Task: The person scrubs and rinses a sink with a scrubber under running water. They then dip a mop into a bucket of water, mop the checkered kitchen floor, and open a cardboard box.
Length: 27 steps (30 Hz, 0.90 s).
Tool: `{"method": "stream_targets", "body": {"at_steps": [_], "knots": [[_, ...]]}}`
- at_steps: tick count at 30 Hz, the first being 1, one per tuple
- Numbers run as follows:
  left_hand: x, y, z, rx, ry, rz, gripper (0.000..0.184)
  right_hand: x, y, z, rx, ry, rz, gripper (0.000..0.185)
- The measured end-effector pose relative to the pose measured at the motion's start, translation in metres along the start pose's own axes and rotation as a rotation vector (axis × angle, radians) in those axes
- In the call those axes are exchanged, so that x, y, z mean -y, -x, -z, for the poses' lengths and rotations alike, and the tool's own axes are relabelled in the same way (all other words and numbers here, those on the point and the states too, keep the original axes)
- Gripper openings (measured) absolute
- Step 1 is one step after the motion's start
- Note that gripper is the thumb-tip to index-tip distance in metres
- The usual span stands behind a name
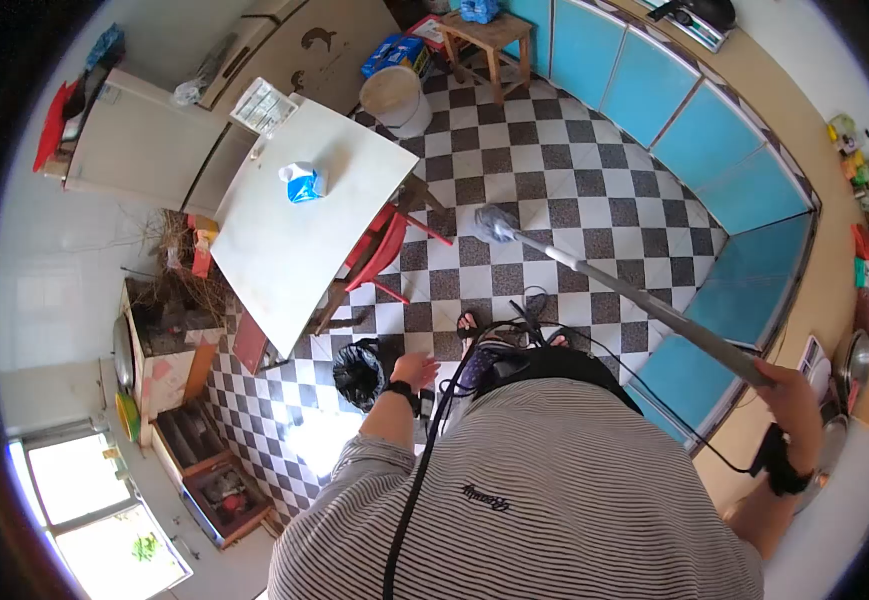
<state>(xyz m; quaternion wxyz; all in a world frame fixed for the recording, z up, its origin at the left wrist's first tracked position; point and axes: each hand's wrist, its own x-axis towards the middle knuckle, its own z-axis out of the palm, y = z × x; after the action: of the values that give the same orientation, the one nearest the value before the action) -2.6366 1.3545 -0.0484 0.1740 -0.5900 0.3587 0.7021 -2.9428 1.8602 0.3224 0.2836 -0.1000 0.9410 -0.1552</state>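
A mop [644, 300] with a grey handle slants across the view. My right hand [792, 408] is wrapped around its upper end, at the right by the counter. The grey mop head [495, 223] rests on the black-and-white checked floor [554, 185], right of the table. My left hand [415, 370] hangs low in front of my body, holding nothing, with its fingers loosely stretched out. Just beside it stands a bin lined with a black bag [360, 374]. Dark bands circle both wrists, and black cables run down across my striped shirt.
A white table [304, 210] carries a blue-and-white tissue pack [303, 184]. A red chair [384, 250] is tucked against it. Behind stand a white bucket [396, 103] and a wooden stool [489, 38]. Blue cabinets [711, 140] under a cluttered counter [799, 330] line the right side.
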Motion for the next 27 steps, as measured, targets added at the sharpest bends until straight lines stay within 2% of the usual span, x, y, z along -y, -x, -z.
{"method": "stream_targets", "body": {"at_steps": [2, 3, 4, 5, 6, 8, 9, 10, 11, 12, 13, 15, 17, 19, 21, 23, 24, 25, 27], "knots": [[-0.023, -0.003, -0.017, 0.094, -0.128, -0.128, 0.018, -0.013, 0.014, 0.023, -0.058, 0.041, -0.098, 0.038], [-0.031, -0.006, -0.025, 0.095, -0.131, -0.120, 0.018, -0.013, 0.018, 0.031, -0.078, 0.102, -0.124, 0.038], [-0.038, -0.010, -0.035, 0.187, -0.086, -0.202, 0.017, -0.029, 0.015, 0.031, -0.074, 0.103, -0.131, 0.038], [-0.043, -0.011, -0.044, 0.278, -0.036, -0.286, 0.017, -0.056, 0.006, 0.033, -0.138, 0.113, -0.128, 0.038], [-0.045, -0.005, -0.054, 0.278, -0.032, -0.283, 0.017, -0.060, 0.002, 0.035, -0.203, 0.124, -0.123, 0.038], [-0.051, 0.006, -0.069, 0.106, -0.280, -0.518, 0.017, -0.049, -0.007, 0.038, -0.191, 0.149, -0.141, 0.036], [-0.052, 0.002, -0.064, 0.101, -0.278, -0.522, 0.017, -0.029, -0.013, 0.040, -0.178, 0.169, -0.161, 0.035], [-0.050, -0.008, -0.054, 0.114, -0.530, -0.573, 0.018, 0.007, -0.016, 0.044, -0.105, 0.209, -0.200, 0.032], [-0.049, -0.011, -0.047, 0.125, -0.785, -0.615, 0.019, 0.006, -0.027, 0.040, -0.102, 0.204, -0.194, 0.032], [-0.049, -0.005, -0.047, 0.141, -0.546, -0.339, 0.020, 0.003, -0.038, 0.030, -0.220, 0.233, -0.028, 0.030], [-0.044, 0.004, -0.043, 0.132, -0.548, -0.334, 0.020, 0.001, -0.046, 0.025, -0.334, 0.260, 0.137, 0.029], [-0.031, 0.020, -0.040, 0.043, 0.005, -0.174, 0.020, 0.054, -0.051, 0.020, -0.363, 0.358, 0.195, 0.027], [-0.037, 0.038, -0.038, -0.016, 0.026, -0.114, 0.020, 0.055, -0.075, -0.003, -0.404, 0.391, 0.361, 0.028], [-0.046, 0.044, -0.029, 0.147, -0.010, -0.183, 0.024, 0.074, -0.084, -0.028, -0.357, 0.383, 0.394, 0.035], [-0.064, 0.036, -0.026, 0.050, -1.402, -1.127, 0.029, 0.094, -0.077, -0.029, -0.306, 0.349, 0.382, 0.037], [-0.069, -0.048, -0.008, -0.007, -1.058, -1.258, 0.028, 0.099, -0.070, -0.026, -0.268, 0.319, 0.372, 0.039], [-0.093, 0.000, -0.048, 0.093, -0.681, -0.826, 0.028, 0.099, -0.068, -0.025, -0.323, 0.234, 0.558, 0.039], [-0.120, 0.056, -0.093, 0.039, -0.227, -0.455, 0.028, 0.100, -0.064, -0.024, -0.374, 0.146, 0.743, 0.039], [-0.141, 0.049, -0.121, 0.163, -0.361, -0.486, 0.034, 0.117, -0.051, -0.027, -0.339, 0.042, 0.770, 0.037]]}}
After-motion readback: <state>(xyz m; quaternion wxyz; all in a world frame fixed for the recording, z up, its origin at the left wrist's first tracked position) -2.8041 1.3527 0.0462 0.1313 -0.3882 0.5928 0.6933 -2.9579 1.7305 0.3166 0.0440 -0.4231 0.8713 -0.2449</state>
